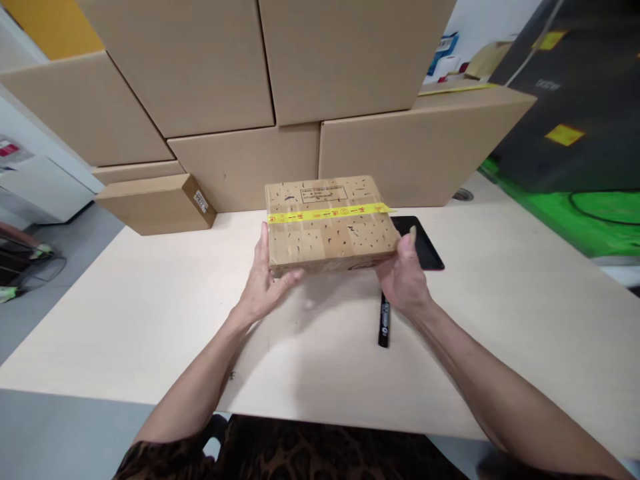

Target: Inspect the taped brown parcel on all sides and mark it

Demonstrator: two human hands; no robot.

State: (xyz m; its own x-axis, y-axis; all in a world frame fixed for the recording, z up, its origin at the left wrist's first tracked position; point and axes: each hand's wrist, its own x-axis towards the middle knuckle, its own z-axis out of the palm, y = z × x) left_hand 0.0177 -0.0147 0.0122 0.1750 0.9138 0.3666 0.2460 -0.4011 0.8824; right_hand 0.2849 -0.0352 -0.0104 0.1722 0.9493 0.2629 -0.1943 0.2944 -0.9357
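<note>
Between my two hands is a small cardboard box (345,243), held a little above the table. A strip of yellow tape (310,215) with red print runs across its top, among many small dark marks and a printed label frame. My left hand (265,280) grips the box's left side, thumb along the front edge. At the front right corner my right hand (405,277) holds it, thumb up and the other fingers hidden beneath. A black marker (384,323) lies on the table just below my right hand. Partly behind that hand is a dark tablet (425,247).
Large cardboard boxes (350,60) are stacked along the back of the pale table (165,320). A smaller closed carton (155,203) sits at the back left. To the right stands a dark panel (560,120) with yellow stickers, above green material (570,213).
</note>
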